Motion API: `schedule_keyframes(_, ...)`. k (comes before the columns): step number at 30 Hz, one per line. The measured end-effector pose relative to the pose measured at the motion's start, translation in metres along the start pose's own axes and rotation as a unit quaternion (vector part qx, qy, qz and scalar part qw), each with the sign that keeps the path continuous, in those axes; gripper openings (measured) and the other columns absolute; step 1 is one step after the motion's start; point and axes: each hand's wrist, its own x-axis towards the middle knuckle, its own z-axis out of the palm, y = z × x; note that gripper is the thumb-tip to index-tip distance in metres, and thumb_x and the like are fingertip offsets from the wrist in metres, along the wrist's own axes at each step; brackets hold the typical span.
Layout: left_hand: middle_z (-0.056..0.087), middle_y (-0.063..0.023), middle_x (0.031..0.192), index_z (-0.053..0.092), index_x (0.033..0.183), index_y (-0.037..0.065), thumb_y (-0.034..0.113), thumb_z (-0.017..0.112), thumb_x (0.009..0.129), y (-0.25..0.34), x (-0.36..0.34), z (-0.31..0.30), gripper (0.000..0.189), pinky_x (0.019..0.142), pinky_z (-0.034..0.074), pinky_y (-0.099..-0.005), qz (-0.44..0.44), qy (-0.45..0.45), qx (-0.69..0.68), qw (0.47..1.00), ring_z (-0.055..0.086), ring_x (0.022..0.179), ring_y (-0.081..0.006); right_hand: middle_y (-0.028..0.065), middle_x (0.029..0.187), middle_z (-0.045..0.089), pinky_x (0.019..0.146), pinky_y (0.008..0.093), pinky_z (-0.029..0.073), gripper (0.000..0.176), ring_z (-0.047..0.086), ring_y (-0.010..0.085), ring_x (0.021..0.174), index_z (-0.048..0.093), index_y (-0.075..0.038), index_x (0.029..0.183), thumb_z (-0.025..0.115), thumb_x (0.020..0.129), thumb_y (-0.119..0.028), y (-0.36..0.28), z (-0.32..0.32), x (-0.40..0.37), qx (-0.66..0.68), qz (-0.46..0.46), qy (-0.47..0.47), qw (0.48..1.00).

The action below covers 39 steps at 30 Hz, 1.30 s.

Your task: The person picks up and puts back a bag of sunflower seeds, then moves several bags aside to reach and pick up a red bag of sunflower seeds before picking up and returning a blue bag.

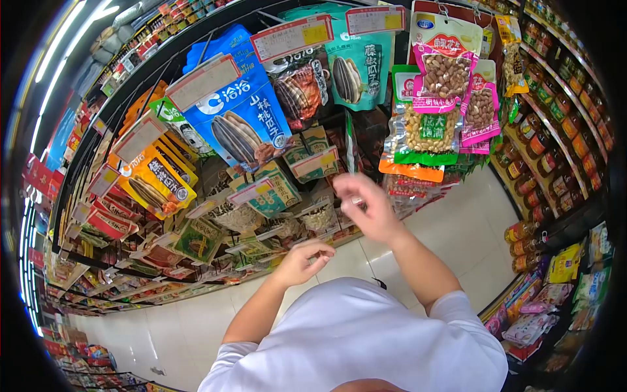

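My left hand (304,262) hovers in front of the lower shelf packets, its fingers loosely bent and the thumb a little apart, with nothing in it. Higher and to the right is my right hand (369,209), slightly blurred, its fingers bent and apart; I see nothing held there. It is nearest to the edge of a thin upright packet (351,140) on the rack. Right of that hand hang clear bags of nuts, among them a green-edged peanut bag (428,134) and a pink-edged bag (445,75). A blue sunflower seed bag (235,121) hangs at upper left.
A teal seed bag (356,65) and a dark seed bag (300,91) hang under price tags. A yellow seed bag (153,183) is farther left. Shelves of jars (568,124) line the right side. Pale floor tiles (457,222) run between the racks.
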Motion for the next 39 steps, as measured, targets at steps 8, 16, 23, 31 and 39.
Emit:
schedule_keyframes(8, 0.073, -0.0078, 0.097, 0.07, 0.12, 0.0, 0.022, 0.066, 0.101, -0.199, -0.155, 0.081, 0.03, 0.079, 0.056, -0.0332, -0.356, 0.019, -0.098, 0.929, 0.067, 0.086, -0.0147, 0.0264, 0.16, 0.031, 0.121, 0.0495, 0.031, 0.072, 0.033, 0.045, 0.148, 0.043, -0.012, 0.151, 0.076, 0.087, -0.018, -0.008, 0.008, 0.157, -0.225, -0.061, 0.142, 0.962)
schedule_keyframes(16, 0.073, -0.0068, 0.093, 0.072, 0.116, 0.003, 0.021, 0.067, 0.097, -0.216, -0.285, 0.075, 0.027, 0.063, 0.053, -0.0295, -0.56, 0.068, -0.073, 0.822, 0.067, 0.076, -0.0154, 0.0243, 0.166, 0.021, 0.121, 0.0579, 0.031, 0.121, 0.029, 0.0463, 0.149, 0.01, -0.019, 0.165, 0.09, 0.076, -0.036, 0.009, 0.036, 0.203, -0.264, 0.104, 0.185, 0.941)
schedule_keyframes(23, 0.074, -0.0073, 0.097, 0.073, 0.115, 0.003, 0.021, 0.067, 0.097, -0.198, -0.284, 0.076, 0.027, 0.073, 0.055, -0.0302, -0.567, 0.06, -0.056, 0.82, 0.068, 0.084, -0.0155, 0.0256, 0.148, 0.041, 0.115, 0.0529, 0.038, 0.122, 0.043, 0.0445, 0.137, 0.012, -0.008, 0.163, 0.091, 0.075, -0.034, 0.018, 0.037, 0.208, -0.221, 0.147, 0.24, 0.934)
schedule_keyframes(31, 0.075, -0.0096, 0.102, 0.07, 0.122, -0.002, 0.024, 0.064, 0.099, -0.219, -0.248, 0.08, 0.035, 0.086, 0.054, -0.0309, -0.469, 0.012, -0.066, 0.881, 0.069, 0.095, -0.0174, 0.024, 0.142, 0.046, 0.099, 0.0506, 0.054, 0.081, 0.056, 0.046, 0.125, 0.029, -0.005, 0.151, 0.075, 0.086, -0.015, 0.011, 0.052, 0.177, -0.251, -0.045, 0.273, 0.928)
schedule_keyframes(39, 0.074, -0.0092, 0.1, 0.069, 0.123, -0.001, 0.024, 0.063, 0.098, -0.211, -0.23, 0.065, 0.035, 0.086, 0.055, -0.0319, -0.486, -0.032, -0.032, 0.873, 0.069, 0.094, -0.0181, 0.0166, 0.141, 0.051, 0.093, 0.0473, 0.056, 0.058, 0.061, 0.0389, 0.118, 0.036, -0.01, 0.153, 0.054, 0.099, -0.014, 0.002, 0.046, 0.166, -0.28, -0.085, 0.273, 0.916)
